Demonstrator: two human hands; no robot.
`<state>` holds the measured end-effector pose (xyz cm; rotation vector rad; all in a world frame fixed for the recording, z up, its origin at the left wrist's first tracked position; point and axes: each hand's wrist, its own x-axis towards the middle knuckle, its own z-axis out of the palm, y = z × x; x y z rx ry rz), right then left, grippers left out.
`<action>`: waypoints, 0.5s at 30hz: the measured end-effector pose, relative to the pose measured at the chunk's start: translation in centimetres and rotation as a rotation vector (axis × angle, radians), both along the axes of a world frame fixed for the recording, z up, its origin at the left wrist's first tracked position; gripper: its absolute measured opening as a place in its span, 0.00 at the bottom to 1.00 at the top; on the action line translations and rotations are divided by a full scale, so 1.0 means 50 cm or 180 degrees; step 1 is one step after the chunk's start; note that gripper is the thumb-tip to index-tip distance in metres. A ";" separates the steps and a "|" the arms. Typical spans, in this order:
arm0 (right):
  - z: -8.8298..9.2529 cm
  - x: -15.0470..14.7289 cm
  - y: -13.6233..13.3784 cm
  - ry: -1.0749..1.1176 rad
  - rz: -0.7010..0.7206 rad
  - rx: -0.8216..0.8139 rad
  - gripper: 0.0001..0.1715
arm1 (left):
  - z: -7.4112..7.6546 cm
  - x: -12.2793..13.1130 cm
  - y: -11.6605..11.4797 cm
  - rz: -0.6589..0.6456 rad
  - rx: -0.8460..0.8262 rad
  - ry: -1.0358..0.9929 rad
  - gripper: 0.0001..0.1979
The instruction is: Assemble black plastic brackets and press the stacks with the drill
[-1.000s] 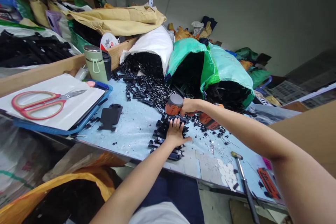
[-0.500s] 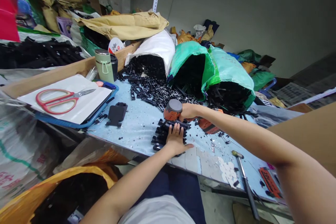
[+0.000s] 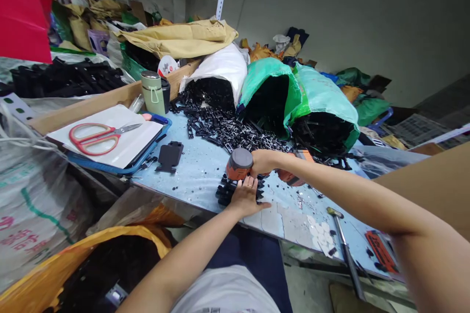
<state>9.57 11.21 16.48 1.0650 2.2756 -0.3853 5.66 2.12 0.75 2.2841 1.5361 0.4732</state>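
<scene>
My right hand [image 3: 265, 161] is wrapped around an orange and dark grey cordless drill [image 3: 239, 165]. The drill's round end stands over a row of black plastic parts [image 3: 224, 192] near the table's front edge; its tip is hidden. My left hand [image 3: 246, 199] lies on those same parts with its fingers stretched out and the thumb apart, just in front of the drill. Behind the drill spreads a heap of small black parts with metal pins [image 3: 242, 132]. A flat black plate [image 3: 170, 157] lies to the left on the blue tabletop [image 3: 198, 171].
White sack [image 3: 229, 66] and green sacks [image 3: 273, 71] of black parts line the back. Scissors [image 3: 96, 138] lie on a blue tray [image 3: 132, 168], beside a green flask [image 3: 152, 95]. At right are a hammer [image 3: 345, 247] and an orange battery [image 3: 382, 252]. An orange sack [image 3: 147, 234] stands below left.
My right hand has brought the drill slightly down and closer to my left hand, over the black parts. My left hand stays in place. The view has turned slightly left.
</scene>
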 end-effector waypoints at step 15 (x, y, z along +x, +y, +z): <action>0.034 -0.039 -0.085 -0.0209 0.0215 0.0115 0.12 | 0.005 -0.002 -0.009 0.0156 -0.0557 -0.0176 0.42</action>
